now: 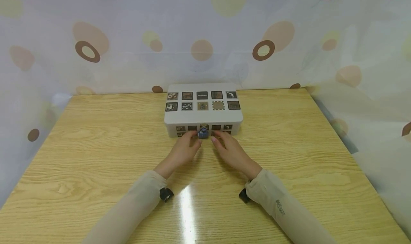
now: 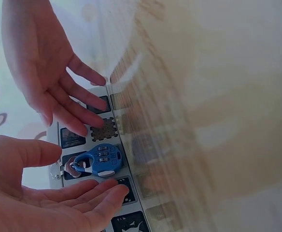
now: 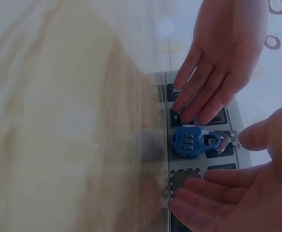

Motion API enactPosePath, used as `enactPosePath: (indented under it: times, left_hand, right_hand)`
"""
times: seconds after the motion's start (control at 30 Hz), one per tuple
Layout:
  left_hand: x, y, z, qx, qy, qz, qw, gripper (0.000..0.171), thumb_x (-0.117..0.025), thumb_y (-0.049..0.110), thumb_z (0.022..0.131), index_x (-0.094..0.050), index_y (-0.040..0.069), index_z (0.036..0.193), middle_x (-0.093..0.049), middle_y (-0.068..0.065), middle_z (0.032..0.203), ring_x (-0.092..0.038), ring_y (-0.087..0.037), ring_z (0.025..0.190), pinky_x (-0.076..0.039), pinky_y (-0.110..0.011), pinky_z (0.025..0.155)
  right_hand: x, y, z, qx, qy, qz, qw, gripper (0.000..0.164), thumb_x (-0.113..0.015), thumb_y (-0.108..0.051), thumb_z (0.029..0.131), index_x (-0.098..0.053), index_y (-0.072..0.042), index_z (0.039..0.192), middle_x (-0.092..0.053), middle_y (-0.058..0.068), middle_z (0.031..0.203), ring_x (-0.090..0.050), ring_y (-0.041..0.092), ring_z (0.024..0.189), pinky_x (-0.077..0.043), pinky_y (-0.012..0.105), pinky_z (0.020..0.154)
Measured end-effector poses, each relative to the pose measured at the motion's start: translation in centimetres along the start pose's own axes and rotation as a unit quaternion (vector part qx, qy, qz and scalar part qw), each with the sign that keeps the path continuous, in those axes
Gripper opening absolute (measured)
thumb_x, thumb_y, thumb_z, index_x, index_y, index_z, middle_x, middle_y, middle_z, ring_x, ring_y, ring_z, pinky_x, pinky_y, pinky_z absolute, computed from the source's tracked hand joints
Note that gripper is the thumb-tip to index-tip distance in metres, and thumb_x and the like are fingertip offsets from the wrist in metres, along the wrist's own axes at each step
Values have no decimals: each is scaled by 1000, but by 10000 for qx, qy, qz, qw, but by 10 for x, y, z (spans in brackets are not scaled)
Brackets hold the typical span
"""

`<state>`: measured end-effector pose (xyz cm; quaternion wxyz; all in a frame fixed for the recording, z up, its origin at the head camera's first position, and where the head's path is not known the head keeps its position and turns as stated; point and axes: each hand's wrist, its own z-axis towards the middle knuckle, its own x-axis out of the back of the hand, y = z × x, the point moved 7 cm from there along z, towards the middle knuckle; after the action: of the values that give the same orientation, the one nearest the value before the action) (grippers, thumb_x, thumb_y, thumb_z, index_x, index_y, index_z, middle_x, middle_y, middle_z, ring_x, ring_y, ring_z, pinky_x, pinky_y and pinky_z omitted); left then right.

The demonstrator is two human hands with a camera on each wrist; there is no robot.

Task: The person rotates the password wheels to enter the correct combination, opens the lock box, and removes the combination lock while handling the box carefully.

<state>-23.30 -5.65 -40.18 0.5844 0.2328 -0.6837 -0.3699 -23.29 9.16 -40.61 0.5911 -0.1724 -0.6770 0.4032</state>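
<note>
A blue combination padlock (image 1: 203, 133) with three number dials hangs from the metal latch (image 3: 226, 140) on the front of a white box (image 1: 202, 117). Its shackle passes through the latch and looks closed. My left hand (image 1: 185, 148) is on the padlock's left, fingers fairly straight and thumb apart from them. On the other side, my right hand (image 1: 232, 152) has its fingers extended toward the box front. Both wrist views show nothing gripped in either hand. The left fingertips (image 2: 113, 186) lie very close to the padlock; whether they touch it, I cannot tell.
The box's lid is down, with square animal and pattern pictures on its top and front. It stands near the back edge of a wood-grain table (image 1: 96, 158), before a white sheet (image 1: 179, 30) with coloured circles. Light glares on the tabletop between the forearms.
</note>
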Motion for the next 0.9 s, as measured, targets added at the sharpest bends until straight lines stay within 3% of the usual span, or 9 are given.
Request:
enactPosePath:
  times: [0.43,0.9]
  left_hand:
    - [-3,-2,3,154,-200,-201,9995,47,-52,21,99,-44,-8,136,-48,-25,138,-44,-38,129,-36,-48,112]
    - [-4,-1,4,-5,-208,-178,9996,46,-52,20,99,-46,-9,134,-52,-26,134,-47,-39,126,-38,-48,110]
  right_hand:
    - [-2,1,2,-21,-37,9,10000,48,-42,-28,104,-44,6,138,-49,24,136,-46,37,127,-42,51,106]
    - [-5,0,5,-12,-17,4,10000,47,-44,-26,103,-44,6,138,-48,25,137,-45,38,127,-40,50,108]
